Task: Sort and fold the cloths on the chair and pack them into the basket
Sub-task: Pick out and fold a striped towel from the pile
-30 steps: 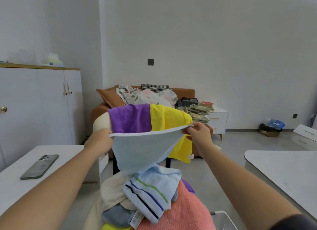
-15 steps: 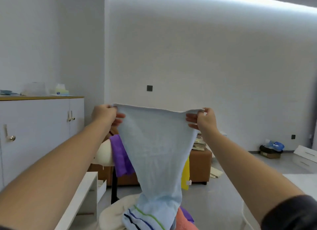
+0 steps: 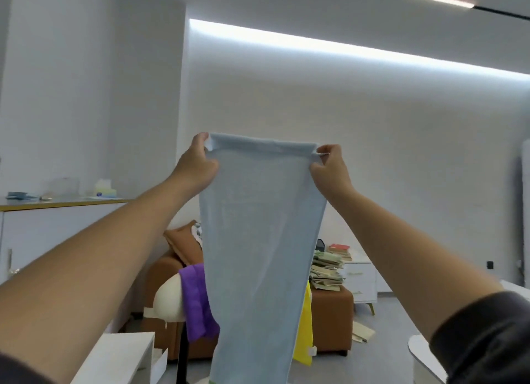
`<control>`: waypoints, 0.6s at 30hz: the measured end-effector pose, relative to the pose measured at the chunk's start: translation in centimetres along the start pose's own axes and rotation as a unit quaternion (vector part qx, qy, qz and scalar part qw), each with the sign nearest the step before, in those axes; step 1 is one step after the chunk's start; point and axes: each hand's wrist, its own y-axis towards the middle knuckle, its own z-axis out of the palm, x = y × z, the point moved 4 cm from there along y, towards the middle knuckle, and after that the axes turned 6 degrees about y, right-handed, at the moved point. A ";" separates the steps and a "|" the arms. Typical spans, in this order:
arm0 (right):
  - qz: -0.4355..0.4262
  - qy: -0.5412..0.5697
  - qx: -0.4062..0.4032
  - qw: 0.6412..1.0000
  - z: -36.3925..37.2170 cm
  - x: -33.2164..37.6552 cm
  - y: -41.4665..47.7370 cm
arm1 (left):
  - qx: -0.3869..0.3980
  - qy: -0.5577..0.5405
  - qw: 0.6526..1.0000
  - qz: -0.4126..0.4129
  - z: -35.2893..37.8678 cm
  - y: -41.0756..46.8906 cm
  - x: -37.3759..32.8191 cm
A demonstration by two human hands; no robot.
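The left hand point(image 3: 198, 165) pinches one top corner of a light blue towel point(image 3: 261, 240). The right hand point(image 3: 329, 168) pinches the other top corner. Both hands hold the towel up high, and it hangs straight down between the arms. Behind it, a purple cloth point(image 3: 198, 297) and a yellow cloth point(image 3: 304, 335) hang over the chair point(image 3: 169, 300). A brown sofa point(image 3: 329, 312) stands farther back.

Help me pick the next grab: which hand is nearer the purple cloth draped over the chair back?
Left. The left hand sits almost straight above the purple cloth; the right hand is equally high but off to its right.
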 end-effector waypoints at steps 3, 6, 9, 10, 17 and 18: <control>-0.055 -0.059 0.011 0.997 0.2 2.9 0.5 | 0.016 0.134 0.990 0.030 -0.1 0.5 -2.3; -0.106 -0.099 -0.006 0.989 0.1 5.7 1.4 | -0.057 0.199 0.977 0.040 -1.2 1.4 -4.6; -0.141 -0.127 -0.019 0.982 -0.2 7.5 2.7 | -0.108 0.243 0.963 0.053 -2.4 2.3 -6.5; -0.151 -0.136 -0.019 0.979 -0.3 7.7 3.2 | -0.116 0.253 0.959 0.057 -2.7 2.5 -7.0; -0.166 -0.194 -0.009 0.967 0.4 6.2 5.9 | -0.129 0.302 0.942 0.069 -1.6 4.3 -6.4; -0.161 -0.199 -0.005 0.967 0.8 5.5 6.2 | -0.124 0.303 0.943 0.067 -1.1 4.5 -6.0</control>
